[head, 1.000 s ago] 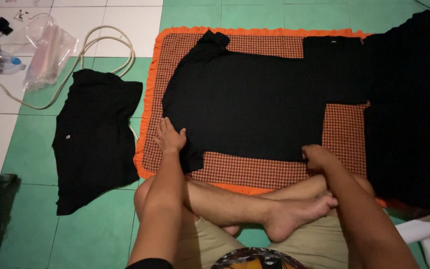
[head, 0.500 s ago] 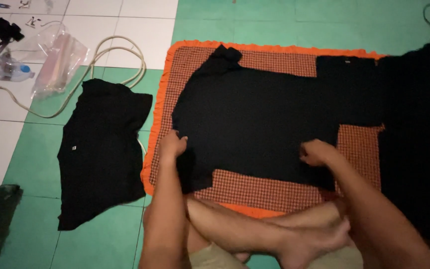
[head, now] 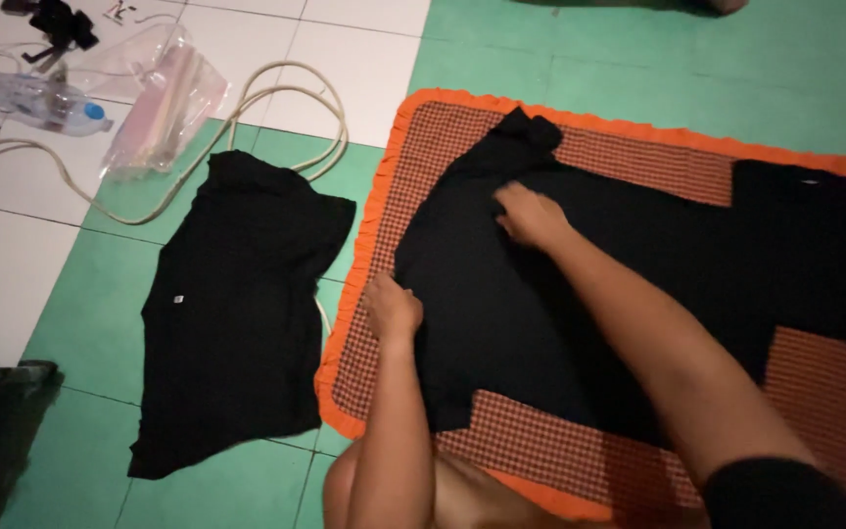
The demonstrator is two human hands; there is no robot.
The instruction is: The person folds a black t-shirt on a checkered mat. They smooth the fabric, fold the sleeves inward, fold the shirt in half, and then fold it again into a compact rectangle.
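A black shirt [head: 580, 304] lies spread flat across a checked mat [head: 629, 157] with an orange frilled edge, filling the centre and right of the frame. The right hand [head: 531, 216] reaches across to the shirt's upper left part, near the bunched sleeve at the top centre; its fingers are curled down onto the cloth, pressing or pinching a fold, though whether they truly grip it I cannot tell. The left hand [head: 391, 306] rests lower, at the shirt's left edge where it meets the mat, fingers together and bent over the hem, seemingly pinning the fabric flat so it stays put while the other hand works.

Left of the mat, a second black garment [head: 232, 313] lies on the green floor tiles [head: 80, 323], set apart from the spread one. In the upper left sit a pale hose [head: 276, 98], a clear plastic bag [head: 164, 93] and a plastic bottle [head: 31, 98]
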